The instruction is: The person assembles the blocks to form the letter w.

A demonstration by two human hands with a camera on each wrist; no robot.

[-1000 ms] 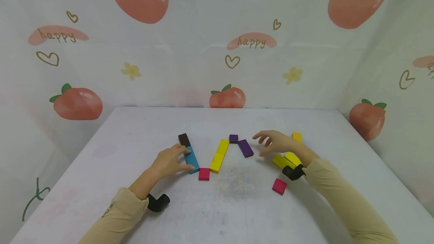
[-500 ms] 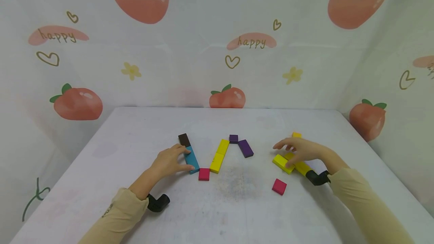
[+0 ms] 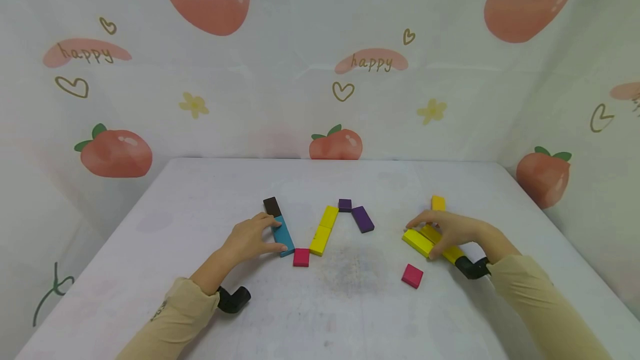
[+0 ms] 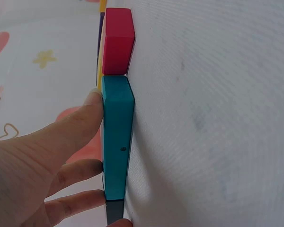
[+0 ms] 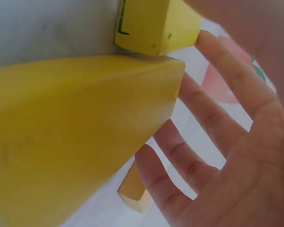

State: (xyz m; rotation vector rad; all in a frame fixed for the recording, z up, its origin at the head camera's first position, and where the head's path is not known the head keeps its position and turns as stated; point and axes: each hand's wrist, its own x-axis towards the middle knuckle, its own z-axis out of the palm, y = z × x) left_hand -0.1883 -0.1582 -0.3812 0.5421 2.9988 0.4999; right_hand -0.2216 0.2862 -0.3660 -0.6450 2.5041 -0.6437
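Observation:
My left hand rests on a flat blue block, thumb near its near end, fingers toward its far end. In the left wrist view the thumb tip lies along the upper edge of that blue block. A dark brown block meets its far end, and a red block sits at its near end. On the right, my right hand pinches a yellow block between thumb and index finger. In the right wrist view the index fingertip touches this yellow block's end; a larger yellow block lies beside the other fingers.
Two yellow blocks slant away from the red one, followed by a small purple block and a longer purple block. A loose red block lies nearer me; an orange-yellow block lies behind the right hand.
My right hand has moved right and down from beside the purple blocks to the yellow blocks, and its fingers have closed around one. My left hand has stayed on the blue block.

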